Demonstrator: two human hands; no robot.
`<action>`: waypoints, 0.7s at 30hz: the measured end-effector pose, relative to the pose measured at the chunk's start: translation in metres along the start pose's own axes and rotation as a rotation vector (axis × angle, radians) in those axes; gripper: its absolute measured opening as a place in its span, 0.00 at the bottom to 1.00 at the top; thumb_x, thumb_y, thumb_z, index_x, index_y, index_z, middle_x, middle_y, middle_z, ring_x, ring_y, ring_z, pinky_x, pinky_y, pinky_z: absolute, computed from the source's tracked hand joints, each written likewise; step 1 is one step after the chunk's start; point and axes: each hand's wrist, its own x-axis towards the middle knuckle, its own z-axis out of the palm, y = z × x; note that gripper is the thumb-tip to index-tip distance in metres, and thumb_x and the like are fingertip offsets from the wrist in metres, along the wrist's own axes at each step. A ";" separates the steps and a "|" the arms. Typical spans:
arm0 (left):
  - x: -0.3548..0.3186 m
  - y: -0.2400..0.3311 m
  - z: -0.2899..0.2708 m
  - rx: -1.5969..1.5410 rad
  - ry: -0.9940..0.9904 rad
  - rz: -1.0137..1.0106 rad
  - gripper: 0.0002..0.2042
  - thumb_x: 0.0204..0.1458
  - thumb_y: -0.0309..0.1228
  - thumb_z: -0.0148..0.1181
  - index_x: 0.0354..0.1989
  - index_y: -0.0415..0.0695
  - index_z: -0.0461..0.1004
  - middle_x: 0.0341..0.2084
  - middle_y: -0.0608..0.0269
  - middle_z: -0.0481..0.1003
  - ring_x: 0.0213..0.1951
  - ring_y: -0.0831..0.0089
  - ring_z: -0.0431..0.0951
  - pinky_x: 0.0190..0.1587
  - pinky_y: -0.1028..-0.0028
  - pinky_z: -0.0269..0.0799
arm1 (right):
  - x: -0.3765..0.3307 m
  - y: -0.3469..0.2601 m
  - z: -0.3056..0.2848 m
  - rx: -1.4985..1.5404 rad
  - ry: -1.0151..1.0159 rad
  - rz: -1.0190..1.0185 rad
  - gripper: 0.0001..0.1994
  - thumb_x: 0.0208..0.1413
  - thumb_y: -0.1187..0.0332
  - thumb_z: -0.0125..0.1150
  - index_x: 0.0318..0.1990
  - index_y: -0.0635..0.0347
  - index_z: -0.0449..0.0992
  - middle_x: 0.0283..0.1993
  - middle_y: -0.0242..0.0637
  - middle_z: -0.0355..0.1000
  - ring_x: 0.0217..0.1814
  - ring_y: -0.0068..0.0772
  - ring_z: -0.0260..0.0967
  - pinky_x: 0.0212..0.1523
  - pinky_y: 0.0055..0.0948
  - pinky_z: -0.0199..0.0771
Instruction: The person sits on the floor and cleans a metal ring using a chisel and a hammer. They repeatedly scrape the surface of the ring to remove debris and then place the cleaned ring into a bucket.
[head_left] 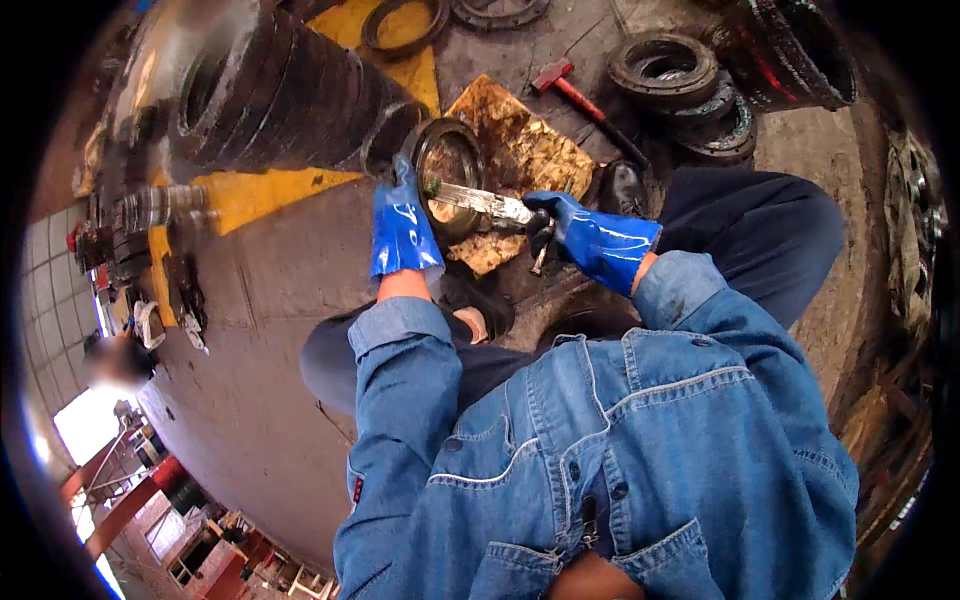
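My left hand [402, 215], in a blue rubber glove, grips the left side of a dark, greasy metal ring [474, 150] that stands upright. In my right hand [590, 232], also gloved in blue with dark smears at the fingers, is a flat, pale, grimy tool [485, 203]. Its far end reaches across the ring's opening; I cannot tell whether it touches the metal. A short thin metal piece [539, 262] sticks out below the right fingers. Beneath the ring lies an oil-stained sheet of cardboard [530, 140], partly covered by it.
A red-headed hammer [575, 92] lies beyond the cardboard. Stacked dark rings [662, 70] stand at the far right, near a large dark cylinder [785, 50]. At the far left is a long row of ribbed dark rings [290, 95]. Another ring [405, 45] lies on yellow floor paint.
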 end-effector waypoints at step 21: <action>-0.013 0.008 -0.008 -0.235 -0.069 -0.026 0.24 0.56 0.45 0.55 0.48 0.33 0.73 0.43 0.48 0.76 0.46 0.61 0.77 0.46 0.68 0.72 | -0.325 -0.355 -0.022 -1.251 1.598 -1.325 0.23 0.52 0.48 0.53 0.38 0.61 0.78 0.33 0.50 0.76 0.42 0.49 0.74 0.46 0.41 0.70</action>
